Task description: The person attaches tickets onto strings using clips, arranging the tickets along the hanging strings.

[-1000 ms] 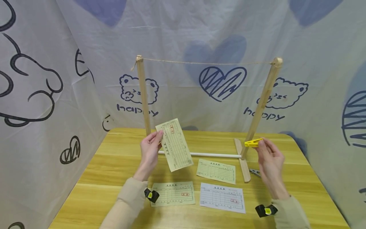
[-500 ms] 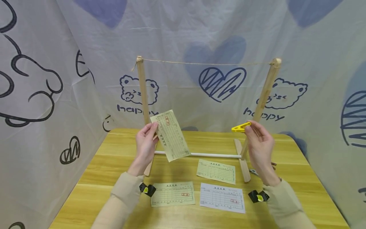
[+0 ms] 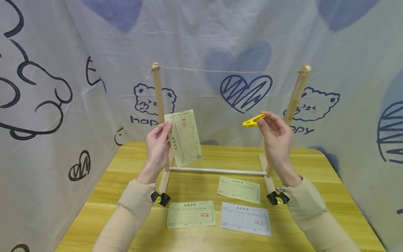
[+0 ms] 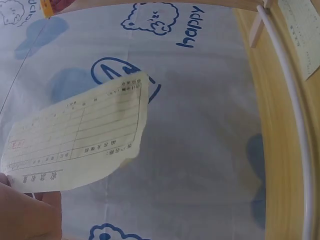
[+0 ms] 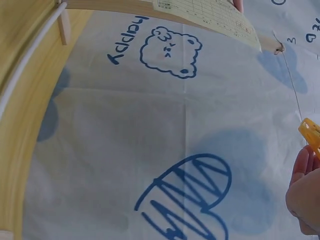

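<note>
A person in pale sleeves (image 3: pixel 126 208) held both hands raised above a wood-grain table (image 3: pixel 107 175): the left hand (image 3: pixel 157 145) pinched a pale yellow slip (image 3: pixel 186 140) near the upper end of one long edge, thumb on the printed face, while the right hand (image 3: pixel 278 138) gripped a yellow clip (image 3: pixel 253 121) between thumb and fingers. The slip was in the air, nearly upright with a slight tilt, a red stamp (image 3: pixel 184 121) toward its top; the left wrist view showed its paper a little bent. The clip pointed toward the slip — the two stood well apart — and in the head view both appeared below a thin string (image 3: pixel 204 70) stretched between a wooden left post (image 3: pixel 158 94) and a wooden right post (image 3: pixel 297 92). The slip and the left hand partly hid the left post. A white rod (image 3: pixel 217 170) ran between the posts low down, near the tabletop. Nearer the person, three forms lay flat on the table: a yellow form (image 3: pixel 240 189) closest to the rod, a stamped yellow form (image 3: pixel 191 214) at left and a stamped white form (image 3: pixel 245 218) at right. Behind the frame hung a light cloth (image 3: pixel 189 38) printed with hearts, bear faces and the word "happy."
</note>
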Motion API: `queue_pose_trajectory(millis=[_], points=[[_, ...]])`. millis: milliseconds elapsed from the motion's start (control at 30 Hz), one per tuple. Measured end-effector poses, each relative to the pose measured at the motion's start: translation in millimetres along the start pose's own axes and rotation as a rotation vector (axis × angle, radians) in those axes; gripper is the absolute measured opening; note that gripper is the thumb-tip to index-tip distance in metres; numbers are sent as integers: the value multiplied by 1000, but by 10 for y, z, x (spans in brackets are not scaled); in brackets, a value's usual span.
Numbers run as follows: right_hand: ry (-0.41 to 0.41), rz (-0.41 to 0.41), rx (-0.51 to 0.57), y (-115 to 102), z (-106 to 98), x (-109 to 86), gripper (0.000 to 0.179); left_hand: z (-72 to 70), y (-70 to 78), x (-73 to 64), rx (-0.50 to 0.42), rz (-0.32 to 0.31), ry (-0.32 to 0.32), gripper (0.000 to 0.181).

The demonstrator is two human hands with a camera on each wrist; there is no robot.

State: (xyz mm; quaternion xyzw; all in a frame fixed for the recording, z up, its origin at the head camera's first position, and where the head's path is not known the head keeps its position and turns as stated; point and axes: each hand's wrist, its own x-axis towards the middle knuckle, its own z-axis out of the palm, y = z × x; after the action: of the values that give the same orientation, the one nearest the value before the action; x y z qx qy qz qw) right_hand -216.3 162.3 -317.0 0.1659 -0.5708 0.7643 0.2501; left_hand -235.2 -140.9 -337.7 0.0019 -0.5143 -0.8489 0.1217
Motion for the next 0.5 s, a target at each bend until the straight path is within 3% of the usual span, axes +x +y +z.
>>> queue_pose_trajectory(millis=[500], points=[[-116, -154, -78, -193, 426, 430, 27, 96, 216, 58, 16, 47, -62, 10]])
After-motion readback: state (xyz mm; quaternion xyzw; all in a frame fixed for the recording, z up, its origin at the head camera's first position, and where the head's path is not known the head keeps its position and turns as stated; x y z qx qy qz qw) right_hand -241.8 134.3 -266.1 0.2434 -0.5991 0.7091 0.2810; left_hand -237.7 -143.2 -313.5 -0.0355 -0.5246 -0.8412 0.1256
